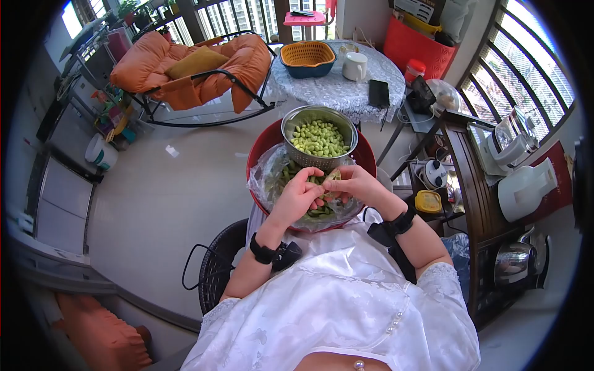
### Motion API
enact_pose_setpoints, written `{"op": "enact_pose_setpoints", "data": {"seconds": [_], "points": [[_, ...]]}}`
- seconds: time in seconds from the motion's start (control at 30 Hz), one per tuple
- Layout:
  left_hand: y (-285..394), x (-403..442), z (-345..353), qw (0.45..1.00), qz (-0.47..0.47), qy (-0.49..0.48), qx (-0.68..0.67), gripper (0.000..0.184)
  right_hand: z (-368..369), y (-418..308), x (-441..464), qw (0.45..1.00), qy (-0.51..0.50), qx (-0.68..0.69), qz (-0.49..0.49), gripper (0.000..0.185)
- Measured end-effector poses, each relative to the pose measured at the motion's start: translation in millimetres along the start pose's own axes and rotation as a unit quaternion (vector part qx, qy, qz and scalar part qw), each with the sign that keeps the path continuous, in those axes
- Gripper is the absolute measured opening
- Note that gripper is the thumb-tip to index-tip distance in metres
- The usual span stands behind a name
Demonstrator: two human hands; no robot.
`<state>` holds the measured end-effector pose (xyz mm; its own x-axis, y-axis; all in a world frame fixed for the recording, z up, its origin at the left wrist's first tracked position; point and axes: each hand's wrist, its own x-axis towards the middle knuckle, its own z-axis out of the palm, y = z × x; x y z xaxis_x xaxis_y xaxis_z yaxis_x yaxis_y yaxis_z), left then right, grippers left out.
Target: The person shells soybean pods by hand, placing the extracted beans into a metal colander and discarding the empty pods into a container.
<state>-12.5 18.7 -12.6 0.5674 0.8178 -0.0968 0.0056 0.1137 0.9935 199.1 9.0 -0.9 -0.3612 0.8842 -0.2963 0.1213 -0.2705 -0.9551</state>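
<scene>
Pod [335, 179], pale green: raised over a red basin [367, 154], between both hands. Right hand [354, 183]: narrow, thumb and fingers pinched on the pod. Left hand [298, 195]: fingers curled in, tips at the pod's left side; firm grip or mere touch, cannot tell. Black bands [263, 251], one on each wrist.

Red basin, round: directly in front of a white dress [328, 278]; inside, a clear plastic bag [262, 183], spread open. More green pods [322, 211]: in the bag, below the hands. Metal strainer [314, 159], perforated: at the basin's far side, well filled with shelled green beans [318, 137].

Beyond, round counter [315, 93] under white lace cloth: yellow basket [307, 54] nested in a dark blue one [307, 72]; white mug [354, 67] just beside; black phone [378, 94] flat near the edge. Left of counter: orange rocking chair [139, 65] with mustard cushion [197, 62]. Near side, right: dark wooden shelf [463, 167].
</scene>
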Motion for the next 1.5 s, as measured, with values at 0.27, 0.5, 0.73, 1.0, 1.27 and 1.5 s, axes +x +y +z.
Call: {"op": "enact_pose_setpoints", "data": {"seconds": [0.27,0.5,0.73,1.0,1.27,1.5], "points": [[-1,1,4,0.992,0.056,0.06,0.095,0.017,3,4,4,0.989,0.088,0.086,-0.076,0.016],[5,-3,10,0.93,0.189,0.131,0.288,0.014,16,8,6,0.974,0.114,0.153,-0.118,0.017],[7,-1,5,0.866,0.322,0.143,0.354,0.011,13,14,7,0.949,0.053,0.31,-0.014,0.017],[8,-4,3,0.942,0.21,0.091,0.246,0.012,6,19,11,0.928,-0.02,0.372,0.03,0.016],[4,-2,1,0.973,0.15,0.076,0.157,0.013,6,30,17,0.887,-0.079,0.452,0.05,0.013],[4,-2,0,0.979,0.121,0.09,0.14,0.014,17,26,15,0.861,-0.055,0.505,0.035,0.012]]}}
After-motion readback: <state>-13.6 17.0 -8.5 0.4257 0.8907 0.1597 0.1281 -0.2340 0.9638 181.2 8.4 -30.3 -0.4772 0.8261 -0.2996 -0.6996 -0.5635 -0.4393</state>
